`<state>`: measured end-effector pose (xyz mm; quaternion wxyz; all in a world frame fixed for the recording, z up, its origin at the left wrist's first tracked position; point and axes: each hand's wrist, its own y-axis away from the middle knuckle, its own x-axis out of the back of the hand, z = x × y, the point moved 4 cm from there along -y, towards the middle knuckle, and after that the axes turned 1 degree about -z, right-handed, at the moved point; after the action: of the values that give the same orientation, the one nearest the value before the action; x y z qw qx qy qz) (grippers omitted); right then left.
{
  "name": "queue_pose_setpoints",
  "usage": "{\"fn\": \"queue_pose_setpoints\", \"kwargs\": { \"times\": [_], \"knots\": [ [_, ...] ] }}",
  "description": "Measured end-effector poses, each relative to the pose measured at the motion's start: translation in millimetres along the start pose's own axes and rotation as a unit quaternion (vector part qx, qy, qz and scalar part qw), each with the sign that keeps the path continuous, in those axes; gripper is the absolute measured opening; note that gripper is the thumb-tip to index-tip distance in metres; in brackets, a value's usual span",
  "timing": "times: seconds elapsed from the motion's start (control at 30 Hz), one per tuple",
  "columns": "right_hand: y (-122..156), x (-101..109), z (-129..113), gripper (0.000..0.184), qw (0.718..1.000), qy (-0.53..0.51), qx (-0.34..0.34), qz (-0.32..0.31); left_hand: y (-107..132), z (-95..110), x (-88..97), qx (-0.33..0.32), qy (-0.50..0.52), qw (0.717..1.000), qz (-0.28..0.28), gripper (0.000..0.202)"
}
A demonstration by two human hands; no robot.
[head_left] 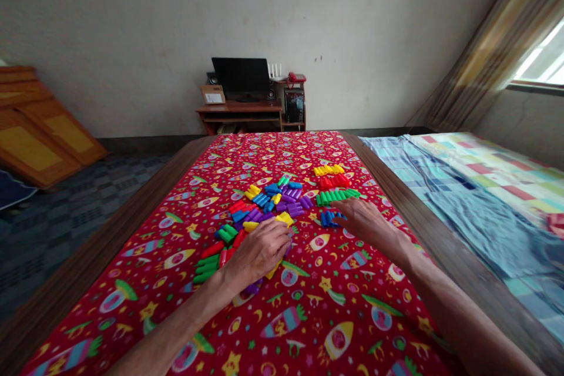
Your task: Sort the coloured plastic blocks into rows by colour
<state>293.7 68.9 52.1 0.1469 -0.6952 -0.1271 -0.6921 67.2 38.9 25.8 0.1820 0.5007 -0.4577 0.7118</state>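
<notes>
My left hand (263,248) is over the near part of a loose pile of short plastic tube-shaped pieces, its fingers curled downward. Whatever is under those fingertips is hidden. Around it lie green pieces (206,268), yellow pieces (285,219) and purple pieces (291,205). To the right, my right hand (363,220) reaches to a short row of blue pieces (328,219), thumb and fingers closed at its right end on a blue piece. Beyond that row are a green row (337,196), a red row (333,181) and a yellow row (328,170).
A red patterned cloth (304,317) covers the middle of the long wooden table (145,205). On the right is a bed with a checked cover (493,170). Against the far wall stands a desk (247,107) with a monitor (241,78). A wooden cabinet (44,123) is at left.
</notes>
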Motion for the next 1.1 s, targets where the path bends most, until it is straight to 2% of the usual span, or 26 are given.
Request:
{"fn": "queue_pose_setpoints", "kwargs": {
  "times": [0.1,0.2,0.3,0.37,0.43,0.5,0.63,0.7,0.8,0.87,0.97,1.03,1.1],
  "knots": [
    [-27,21,-8,0.026,0.999,-0.012,0.009,0.041,0,0,-2.3,0.008,0.013,1.000,-0.014,0.024],
    [-77,27,-17,0.030,0.996,0.005,0.052,0.067,0,2,-2.9,0.007,0.008,1.000,-0.022,0.022],
    [-126,16,-31,0.026,0.990,0.015,0.134,0.039,0,5,-2.3,-0.007,-0.004,1.000,-0.027,0.020],
    [-148,4,-38,0.029,0.986,0.022,0.163,0.004,1,5,-2.4,-0.009,-0.005,1.000,-0.030,0.020],
    [-159,-7,-42,0.028,0.986,0.027,0.161,-0.019,1,4,-2.9,-0.005,-0.004,1.000,-0.029,0.020],
    [-161,-10,-43,0.027,0.988,0.024,0.152,-0.017,2,3,-4.2,-0.005,-0.004,1.000,-0.028,0.018],
    [-145,3,-31,0.034,0.991,-0.007,0.132,0.023,4,2,-6.5,-0.008,-0.007,1.000,-0.025,0.018],
    [-126,15,-12,0.035,0.989,-0.077,0.095,0.080,3,2,-6.0,-0.008,-0.007,1.000,-0.020,0.019],
    [-82,24,27,0.033,0.961,-0.234,0.046,0.136,2,2,-4.3,-0.003,-0.004,1.000,-0.014,0.021],
    [-49,16,53,0.032,0.941,-0.315,0.034,0.121,1,3,-3.6,-0.006,-0.002,1.000,-0.011,0.021],
    [-9,-9,89,0.027,0.911,-0.400,-0.024,0.102,2,2,-4.4,-0.010,0.001,1.000,-0.009,0.021],
    [5,-29,103,0.026,0.890,-0.445,-0.057,0.079,3,0,-5.9,-0.007,0.008,1.000,-0.011,0.020],
    [10,-45,108,0.026,0.878,-0.469,-0.071,0.058,4,-5,-6.7,-0.004,0.021,1.000,-0.009,0.019]
  ]
}}
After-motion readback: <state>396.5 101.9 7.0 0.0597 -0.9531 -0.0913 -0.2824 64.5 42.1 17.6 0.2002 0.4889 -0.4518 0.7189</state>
